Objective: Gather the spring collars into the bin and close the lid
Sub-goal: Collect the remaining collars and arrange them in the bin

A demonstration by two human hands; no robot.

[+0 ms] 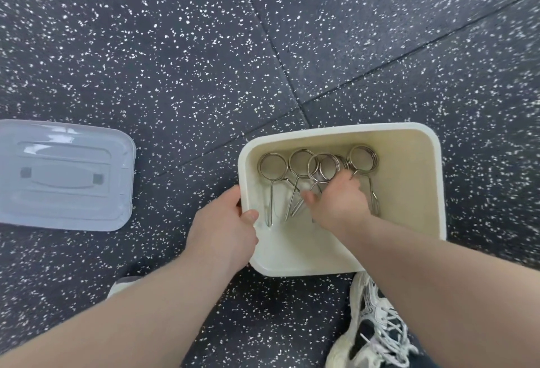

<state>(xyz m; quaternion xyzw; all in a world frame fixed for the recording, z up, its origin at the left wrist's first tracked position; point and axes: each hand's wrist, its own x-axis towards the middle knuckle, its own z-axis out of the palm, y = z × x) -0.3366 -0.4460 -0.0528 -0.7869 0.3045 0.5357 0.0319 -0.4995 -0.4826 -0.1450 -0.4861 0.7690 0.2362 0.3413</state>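
A cream plastic bin (432, 192) stands open on the floor at centre right. Several metal spring collars (273, 166) lie inside it, rings toward the far wall, handles pointing near. My left hand (225, 227) grips the bin's left rim, thumb over the edge. Inside the bin, my right hand (339, 201) rests over the handles of the middle collars, fingers curled down among them; whether it grips one I cannot tell. The grey-white lid (64, 174) lies flat on the floor to the left, apart from the bin.
Dark speckled rubber floor tiles (175, 46) stretch all around, with seams crossing above the bin. A white and black laced shoe (377, 323) sits just below the bin's near edge, and another shoe tip (124, 284) shows by my left forearm.
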